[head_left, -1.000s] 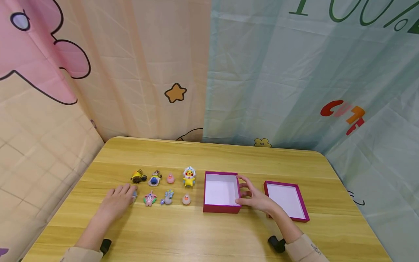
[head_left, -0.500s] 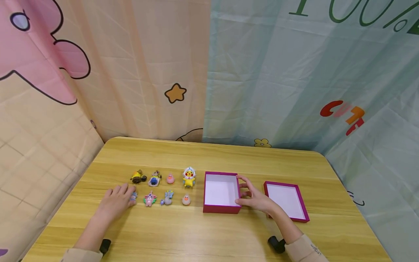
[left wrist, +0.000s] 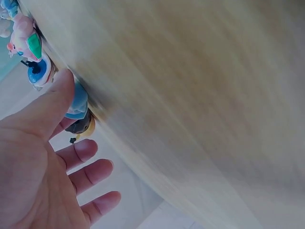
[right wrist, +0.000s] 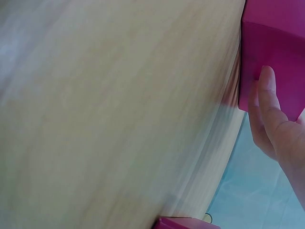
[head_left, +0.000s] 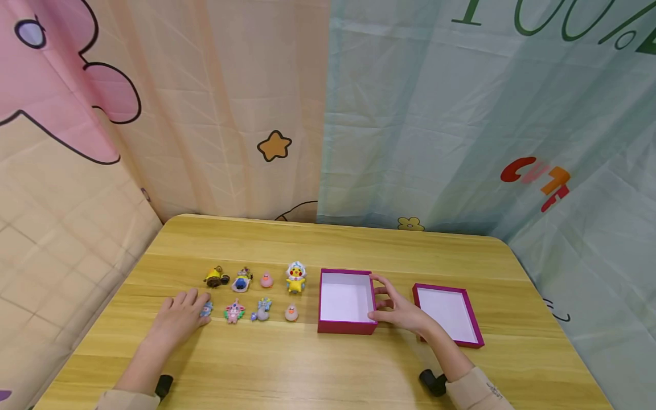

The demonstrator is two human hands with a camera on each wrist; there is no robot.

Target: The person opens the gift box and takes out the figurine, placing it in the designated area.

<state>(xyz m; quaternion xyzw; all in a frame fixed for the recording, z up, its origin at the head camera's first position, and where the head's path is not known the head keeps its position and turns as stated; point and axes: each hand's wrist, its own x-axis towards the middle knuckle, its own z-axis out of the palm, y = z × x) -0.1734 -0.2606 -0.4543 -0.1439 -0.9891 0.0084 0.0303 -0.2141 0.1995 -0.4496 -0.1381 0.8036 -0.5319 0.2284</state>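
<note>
In the head view, my left hand [head_left: 176, 316] is at the left end of a front row of small toys. Its thumb and index finger pinch a small blue figurine [left wrist: 78, 102], partly covered by the hand; the other fingers are spread. My right hand [head_left: 400, 307] holds the right wall of a magenta box [head_left: 344, 327], which stands open with a white inside. Its thumb laps over the rim, while other fingers lie against the outer side in the right wrist view. Nearest the left hand are a pink figurine [head_left: 234, 312] and a yellow-and-brown figurine [head_left: 215, 277].
A magenta lid [head_left: 474, 319] lies inside up, right of the box. Also on the wooden table [head_left: 287, 370] are a white-and-blue figurine [head_left: 242, 280], a pink duck [head_left: 266, 279], a yellow figurine with a white hood [head_left: 296, 277], a grey-and-blue figurine [head_left: 263, 308] and a pale duck [head_left: 291, 312].
My left hand has shifted slightly left, and the blue figurine at its fingertips has shifted with it. The right hand and the box have stayed in place.
</note>
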